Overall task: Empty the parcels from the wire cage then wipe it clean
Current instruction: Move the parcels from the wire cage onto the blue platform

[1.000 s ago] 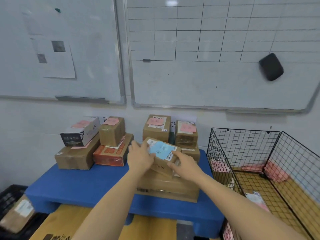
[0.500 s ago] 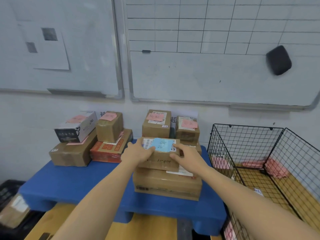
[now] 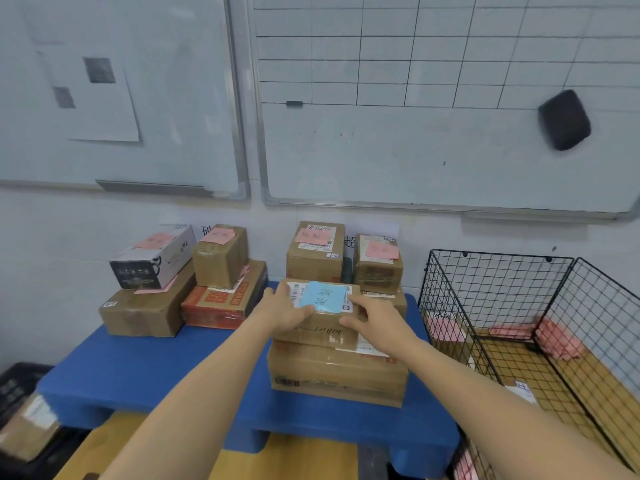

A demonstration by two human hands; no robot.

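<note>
The parcel with the blue label (image 3: pixel 322 306) sits on a larger box (image 3: pixel 339 375) on the blue platform (image 3: pixel 156 368), left of the wire cage (image 3: pixel 498 289), so you appear to be mid-unloading. Your left hand (image 3: pixel 287 311) and right hand (image 3: pixel 375 318) clamp its two ends. Next, let go once it sits steady, then reach into the cage, where other parcels (image 3: pixel 445 325) lie.

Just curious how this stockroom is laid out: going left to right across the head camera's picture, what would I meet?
From the left: black crate, black-and-white box, red box, blue-labelled parcel, wire cage.
</note>
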